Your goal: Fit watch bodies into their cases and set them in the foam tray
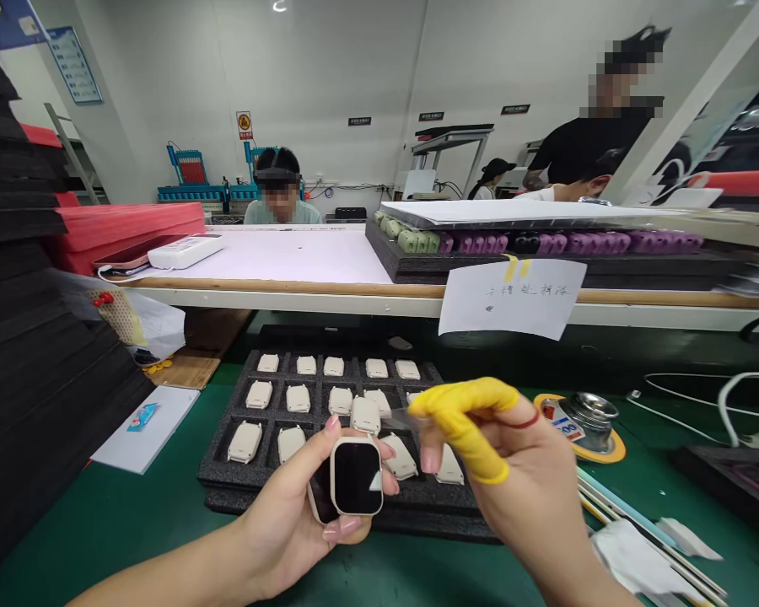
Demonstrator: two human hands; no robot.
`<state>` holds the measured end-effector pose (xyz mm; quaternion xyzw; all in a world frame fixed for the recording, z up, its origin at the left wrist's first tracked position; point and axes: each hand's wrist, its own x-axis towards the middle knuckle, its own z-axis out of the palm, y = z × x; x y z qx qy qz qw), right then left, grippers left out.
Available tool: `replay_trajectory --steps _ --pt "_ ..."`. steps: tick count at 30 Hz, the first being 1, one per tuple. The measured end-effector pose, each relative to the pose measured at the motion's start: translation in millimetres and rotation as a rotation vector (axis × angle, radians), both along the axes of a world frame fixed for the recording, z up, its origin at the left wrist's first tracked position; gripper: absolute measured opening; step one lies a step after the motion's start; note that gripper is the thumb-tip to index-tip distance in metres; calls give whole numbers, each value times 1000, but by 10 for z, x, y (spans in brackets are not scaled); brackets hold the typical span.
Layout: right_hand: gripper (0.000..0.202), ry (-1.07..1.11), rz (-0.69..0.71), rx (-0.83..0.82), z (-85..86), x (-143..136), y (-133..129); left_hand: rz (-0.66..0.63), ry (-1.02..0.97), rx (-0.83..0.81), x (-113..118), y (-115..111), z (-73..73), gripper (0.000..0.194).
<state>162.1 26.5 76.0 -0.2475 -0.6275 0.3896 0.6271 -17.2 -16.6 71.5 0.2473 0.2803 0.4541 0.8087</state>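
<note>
Two watch cases with dark screens and pale rims, the front one (357, 477) overlapping the other (320, 493), rest in my left hand (304, 497), its fingers wrapped round them. My right hand (499, 447) is to their right, with yellow finger covers on two fingers. Its fingertips are pinched on a thin, blurred piece (400, 419) that I cannot make out. Behind both hands lies a black foam tray (218, 451) with rows of pale watch cases (245, 442) in its compartments. One more case (365, 415) stands just above the front watch.
A metal pot (591, 413) stands on a yellow-rimmed roll at the right, near long sticks (658, 539) and white tissue (632, 556). Black foam stacks (31, 337) rise at the left. A shelf (291, 295) crosses behind the tray, with people beyond it.
</note>
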Motion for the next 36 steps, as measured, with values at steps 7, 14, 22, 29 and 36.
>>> replay_trajectory --steps 7,14,22,29,36 --pt "23 49 -79 30 60 65 28 15 -1 3 -20 7 11 42" --pt "22 -222 -180 360 -44 96 29 17 1 16 -24 15 0 43" --pt "43 -429 91 403 -17 79 -135 -4 -32 -24 -12 14 28 43" --pt "58 -630 -69 771 -50 -20 -159 64 34 6 -2 5 -34 49" --pt "44 -611 -11 371 -41 -119 -139 141 167 10 14 -30 -85 43"
